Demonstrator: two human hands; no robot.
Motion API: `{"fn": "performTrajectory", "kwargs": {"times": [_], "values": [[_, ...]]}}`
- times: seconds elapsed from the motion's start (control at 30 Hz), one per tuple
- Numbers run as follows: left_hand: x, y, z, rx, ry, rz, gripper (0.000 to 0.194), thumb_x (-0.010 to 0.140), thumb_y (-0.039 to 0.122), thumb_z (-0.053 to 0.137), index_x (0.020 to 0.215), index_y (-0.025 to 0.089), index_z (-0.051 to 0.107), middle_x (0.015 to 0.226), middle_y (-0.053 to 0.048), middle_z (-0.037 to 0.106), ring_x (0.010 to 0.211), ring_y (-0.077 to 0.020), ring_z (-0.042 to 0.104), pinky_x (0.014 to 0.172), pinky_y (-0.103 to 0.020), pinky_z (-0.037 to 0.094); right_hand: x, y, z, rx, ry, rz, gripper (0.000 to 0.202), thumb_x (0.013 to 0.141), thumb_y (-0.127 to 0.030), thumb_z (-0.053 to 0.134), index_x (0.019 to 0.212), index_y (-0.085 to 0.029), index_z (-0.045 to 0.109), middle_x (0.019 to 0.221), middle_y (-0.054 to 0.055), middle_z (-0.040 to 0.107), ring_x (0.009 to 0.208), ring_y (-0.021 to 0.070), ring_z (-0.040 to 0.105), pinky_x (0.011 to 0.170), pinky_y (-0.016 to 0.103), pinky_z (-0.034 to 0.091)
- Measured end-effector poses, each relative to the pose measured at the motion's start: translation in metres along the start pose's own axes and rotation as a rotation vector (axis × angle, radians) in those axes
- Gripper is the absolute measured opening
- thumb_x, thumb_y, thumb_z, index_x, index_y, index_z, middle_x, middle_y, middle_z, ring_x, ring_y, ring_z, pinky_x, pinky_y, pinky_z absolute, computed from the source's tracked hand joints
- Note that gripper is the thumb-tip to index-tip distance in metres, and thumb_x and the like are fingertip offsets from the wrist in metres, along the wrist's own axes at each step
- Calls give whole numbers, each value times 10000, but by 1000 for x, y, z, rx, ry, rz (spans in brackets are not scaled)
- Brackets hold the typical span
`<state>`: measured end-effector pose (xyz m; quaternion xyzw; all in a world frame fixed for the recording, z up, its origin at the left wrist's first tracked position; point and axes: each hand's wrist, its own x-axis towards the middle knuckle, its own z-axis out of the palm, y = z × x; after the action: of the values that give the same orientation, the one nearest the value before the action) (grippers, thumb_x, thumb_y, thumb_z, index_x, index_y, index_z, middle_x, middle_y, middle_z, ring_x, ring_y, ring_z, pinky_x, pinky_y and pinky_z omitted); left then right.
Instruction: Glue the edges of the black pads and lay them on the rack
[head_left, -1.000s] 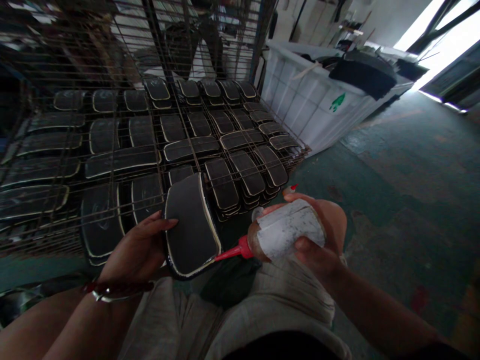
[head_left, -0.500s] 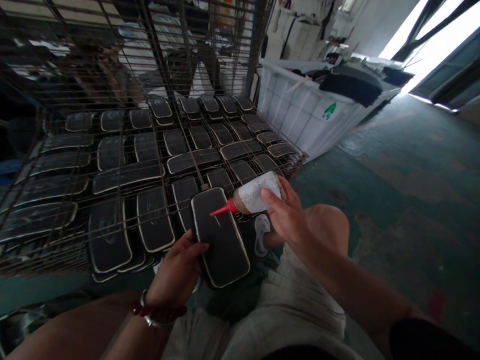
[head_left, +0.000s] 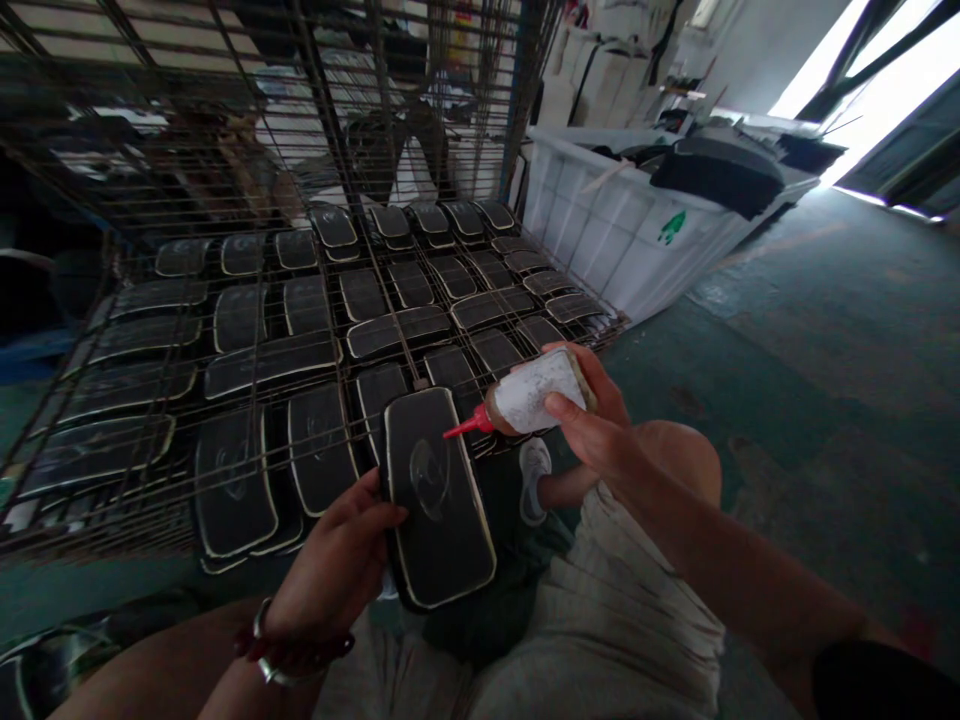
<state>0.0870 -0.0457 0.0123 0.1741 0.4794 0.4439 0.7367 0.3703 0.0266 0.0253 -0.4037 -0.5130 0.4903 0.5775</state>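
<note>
My left hand (head_left: 349,545) grips the left edge of a dark rounded rectangular pad (head_left: 446,540) with a pale rim, thumb on its face. A glossy looped trace of clear liquid shows on the pad's upper half. My right hand (head_left: 592,410) is wrapped round a bottle (head_left: 536,392) with a white label and a red nozzle. The bottle lies tilted, its nozzle pointing left, with the tip over the pad's upper right part. Whether the tip touches the pad, I cannot tell.
A wire cage (head_left: 322,100) stands ahead, with several similar dark pads (head_left: 236,485) laid in rows on its mesh. Behind on the right is a white bin (head_left: 600,220) holding dark pieces. Green floor (head_left: 810,370) shows at the right.
A looped liquid trace now shows on the pad, where only a short streak was visible. The bottle in my right hand has shifted slightly right. The whole view has shifted a little.
</note>
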Motion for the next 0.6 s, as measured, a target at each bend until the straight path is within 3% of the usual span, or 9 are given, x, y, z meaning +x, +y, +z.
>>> {"fn": "performTrajectory", "kwargs": {"times": [0.13, 0.23, 0.33, 0.43, 0.5, 0.6], "values": [[4, 5, -1, -9, -4, 11, 460, 685, 84, 878, 1130, 184, 817, 947, -96, 883, 645, -245, 801, 548, -304, 634, 1, 7, 8, 116, -57, 78, 673, 746, -467, 1031, 1309, -287, 708, 1148, 63, 789, 1064, 276, 750, 902, 386, 636], [7, 18, 0, -4, 58, 49, 408, 671, 70, 879, 1062, 174, 823, 902, -82, 876, 578, -215, 759, 517, -290, 615, 8, 14, 16, 347, -113, 389, 507, 730, -384, 1042, 1118, -212, 764, 949, 39, 788, 845, 217, 757, 739, 305, 638], [14, 38, -9, 9, 189, 102, 351, 716, 31, 849, 1034, 177, 823, 892, -69, 871, 696, -225, 810, 609, -275, 664, 44, 14, 17, 666, 41, 621, 291, 873, -327, 916, 1055, -183, 740, 930, 58, 802, 814, 217, 778, 645, 285, 650], [29, 72, -32, 29, 296, 170, 319, 772, -18, 797, 1032, 166, 815, 895, -66, 865, 719, -209, 819, 630, -253, 672, 102, 4, 5, 900, 307, 478, 192, 1053, -342, 668, 1161, -191, 717, 1037, 94, 815, 883, 234, 797, 486, 212, 558], [45, 106, -51, 56, 364, 223, 292, 817, -46, 730, 1015, 158, 796, 865, -59, 854, 662, -186, 797, 584, -236, 652, 142, -1, -10, 962, 481, 341, 275, 1130, -369, 515, 1161, -190, 722, 1061, 117, 800, 916, 233, 798, 454, 178, 505], [79, 167, -76, 96, 491, 310, 300, 886, -85, 614, 961, 177, 738, 760, -12, 801, 606, -150, 761, 571, -205, 623, 190, 4, -37, 899, 701, 285, 375, 1145, -373, 511, 991, -152, 771, 1057, 190, 773, 900, 233, 798, 447, 178, 451]]}}
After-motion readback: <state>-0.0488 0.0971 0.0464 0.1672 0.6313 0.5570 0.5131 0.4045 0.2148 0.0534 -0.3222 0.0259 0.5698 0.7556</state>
